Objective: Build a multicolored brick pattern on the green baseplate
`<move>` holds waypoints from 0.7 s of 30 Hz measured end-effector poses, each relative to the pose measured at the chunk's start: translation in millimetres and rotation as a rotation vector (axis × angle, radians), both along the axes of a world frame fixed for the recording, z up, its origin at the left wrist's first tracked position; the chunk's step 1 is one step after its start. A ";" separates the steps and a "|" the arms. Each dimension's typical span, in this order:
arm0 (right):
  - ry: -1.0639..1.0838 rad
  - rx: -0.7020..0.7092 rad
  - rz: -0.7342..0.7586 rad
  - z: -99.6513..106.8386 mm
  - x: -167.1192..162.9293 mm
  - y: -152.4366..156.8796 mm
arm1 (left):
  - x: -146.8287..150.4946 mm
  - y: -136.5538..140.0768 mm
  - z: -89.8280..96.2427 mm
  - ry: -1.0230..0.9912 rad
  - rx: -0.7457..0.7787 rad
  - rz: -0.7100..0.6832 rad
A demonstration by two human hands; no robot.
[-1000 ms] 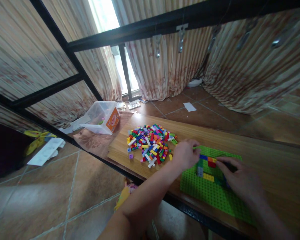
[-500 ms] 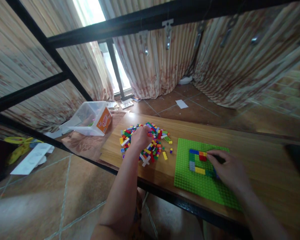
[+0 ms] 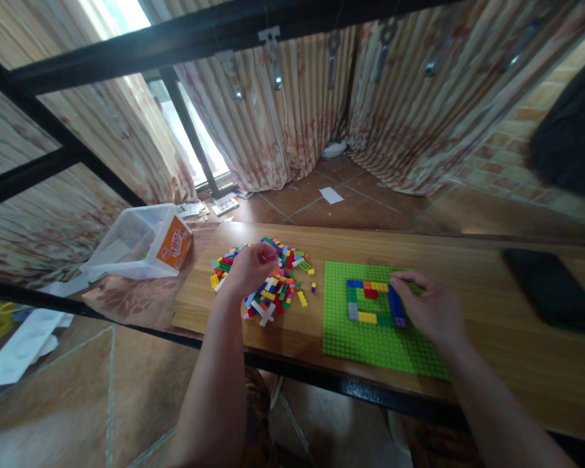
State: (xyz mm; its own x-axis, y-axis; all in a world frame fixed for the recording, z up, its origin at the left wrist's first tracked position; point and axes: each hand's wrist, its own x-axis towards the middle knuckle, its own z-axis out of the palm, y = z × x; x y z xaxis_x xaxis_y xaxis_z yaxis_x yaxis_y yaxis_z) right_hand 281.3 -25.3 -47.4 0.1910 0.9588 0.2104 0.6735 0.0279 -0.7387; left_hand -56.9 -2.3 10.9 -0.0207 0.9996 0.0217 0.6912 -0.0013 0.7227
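Selecting seems the step: over the brick pile (image 3: 272, 284) the left hand (image 3: 246, 270) is half-curled; a pinch seems needed next. On the baseplate (image 3: 361, 351), the brick outline (image 3: 367, 318) is flanked by the right hand (image 3: 429, 313), loosely bent; both grips unclear.

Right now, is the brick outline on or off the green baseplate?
On: the brick outline lies on the green baseplate, whose studs show around it.

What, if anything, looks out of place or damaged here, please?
A white sheet lies alone on the floor near the curtains, as if dropped. I see no damage to the baseplate or its bricks.
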 end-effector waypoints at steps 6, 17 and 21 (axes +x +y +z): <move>0.184 0.118 0.071 8.0 -6.6 -4.4 | 58.8 -12.1 -5.3 -0.696 -0.177 -0.286; 0.305 0.079 0.444 21.7 -25.8 -17.0 | 130.5 -22.4 -35.2 -1.299 -0.565 -0.295; 0.322 0.072 0.384 18.7 -25.2 -15.6 | 136.1 -22.6 -36.1 -1.304 -0.571 -0.256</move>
State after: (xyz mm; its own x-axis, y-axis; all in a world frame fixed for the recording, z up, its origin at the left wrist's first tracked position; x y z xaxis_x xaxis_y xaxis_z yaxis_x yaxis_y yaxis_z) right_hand 256.1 -40.9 -28.8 -0.1062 0.9578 0.2672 0.3428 0.2875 -0.8943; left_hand 79.3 -24.9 -25.2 0.4637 0.8445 -0.2680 -0.4225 0.4766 0.7709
